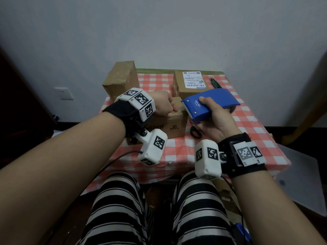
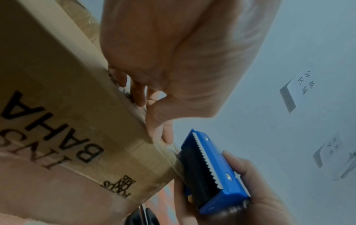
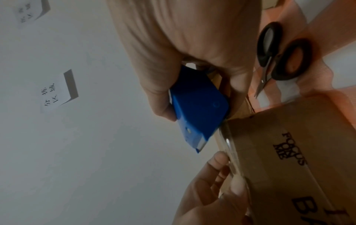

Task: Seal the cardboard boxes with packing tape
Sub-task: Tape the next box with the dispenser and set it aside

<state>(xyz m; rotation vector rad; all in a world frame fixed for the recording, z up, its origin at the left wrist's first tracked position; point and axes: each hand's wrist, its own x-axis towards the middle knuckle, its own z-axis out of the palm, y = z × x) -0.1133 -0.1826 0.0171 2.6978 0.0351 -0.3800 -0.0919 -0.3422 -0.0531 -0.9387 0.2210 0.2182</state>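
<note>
A small brown cardboard box with black print stands near the front middle of the checked table. My left hand lies on its top, fingers curled down over the near top edge and pressing there. My right hand grips a blue tape dispenser at the box's upper right corner. Its toothed blade faces the box. A clear strip of tape runs from the dispenser over the box edge.
Black-handled scissors lie on the cloth just right of the box, under my right hand. A labelled box and a taller tilted box stand at the back. A dark pen-like tool lies at the back right.
</note>
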